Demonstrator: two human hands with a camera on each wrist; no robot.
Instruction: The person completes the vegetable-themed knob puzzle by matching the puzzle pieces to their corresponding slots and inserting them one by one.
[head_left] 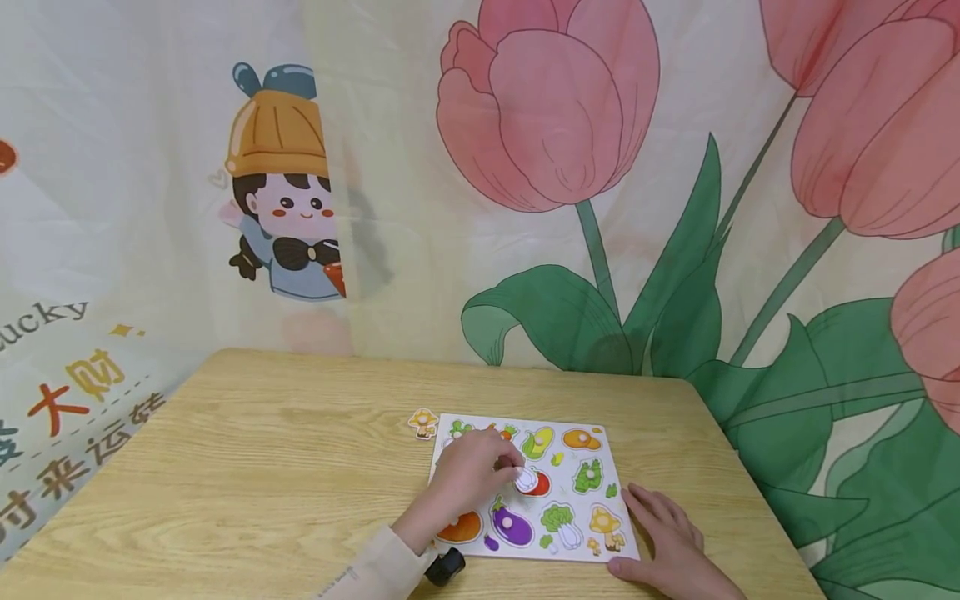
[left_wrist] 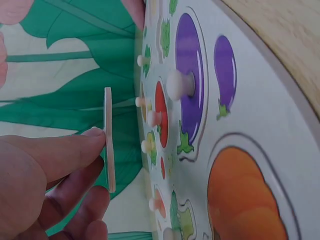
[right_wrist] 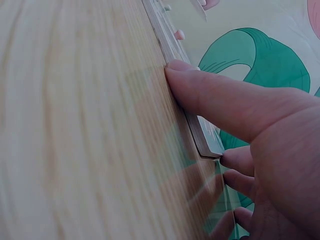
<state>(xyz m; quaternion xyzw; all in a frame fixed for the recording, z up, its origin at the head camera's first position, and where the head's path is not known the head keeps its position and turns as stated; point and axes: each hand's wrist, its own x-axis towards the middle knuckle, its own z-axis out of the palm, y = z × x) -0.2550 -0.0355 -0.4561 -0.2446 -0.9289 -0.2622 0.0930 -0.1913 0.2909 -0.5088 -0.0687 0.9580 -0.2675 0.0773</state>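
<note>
My left hand (head_left: 468, 471) pinches a thin, pale puzzle piece (head_left: 527, 479) between thumb and fingers, above the middle of a white vegetable puzzle board (head_left: 510, 552). Seen edge-on in the left wrist view, the piece (left_wrist: 109, 150) stands apart from the board; its picture is mostly hidden. A red tomato (head_left: 541, 482) shows behind it, and a purple eggplant with a knob (head_left: 512, 523) lies nearer. My right hand (head_left: 671, 537) rests at the board's near right corner. Its thumb (right_wrist: 200, 95) touches the near edge, while the other fingers lie beside the corner, loosely bent.
A loose mushroom piece (head_left: 423, 423) lies on the wooden table (head_left: 247, 467) beside the board's far left corner. Near the left wrist is a small black object (head_left: 446, 567). A printed curtain (head_left: 405, 167) hangs behind the table.
</note>
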